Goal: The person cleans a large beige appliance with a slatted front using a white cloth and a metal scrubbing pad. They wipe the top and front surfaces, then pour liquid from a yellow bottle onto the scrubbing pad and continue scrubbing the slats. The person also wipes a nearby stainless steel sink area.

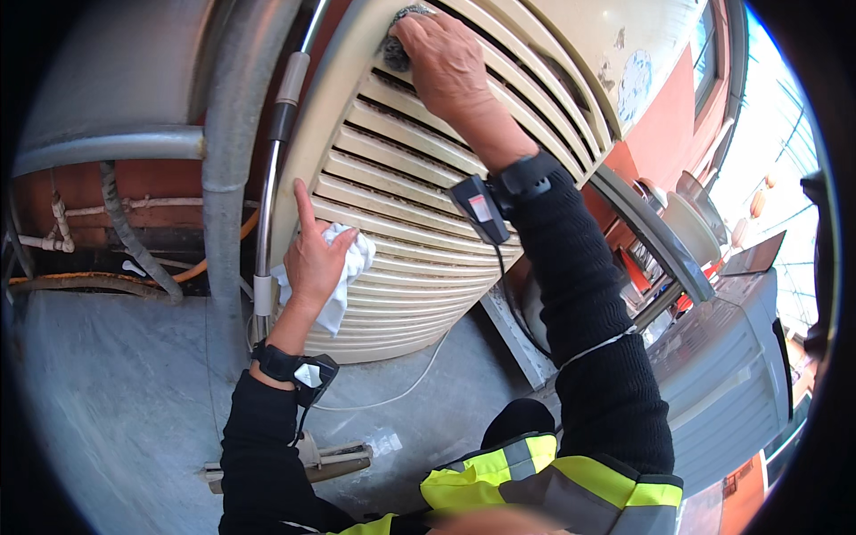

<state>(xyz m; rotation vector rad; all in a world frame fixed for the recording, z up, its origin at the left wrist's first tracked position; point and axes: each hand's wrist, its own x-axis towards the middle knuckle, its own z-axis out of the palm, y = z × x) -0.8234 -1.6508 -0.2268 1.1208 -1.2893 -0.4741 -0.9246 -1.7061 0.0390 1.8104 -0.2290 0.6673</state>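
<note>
My right hand [447, 65] presses a grey metal scouring pad [397, 51] against the upper left corner of a cream slatted grille [408, 157]. Dark grime lines the gaps between the slats. Lower down, my left hand [314, 257] holds a crumpled white cloth [348, 267] against the grille's left edge, its index finger stretched out along the frame. Part of the cloth hangs below the palm. The fingertips of my right hand are partly hidden behind the pad and knuckles.
A chrome pole [269, 200] and a grey metal leg [231, 167] stand left of the grille. Pale pipes [154, 202] run along the wall. A pale cable [401, 398] crosses the floor near a beige plastic piece [334, 458]. On the right are a grey bin [722, 374] and stacked basins [692, 221].
</note>
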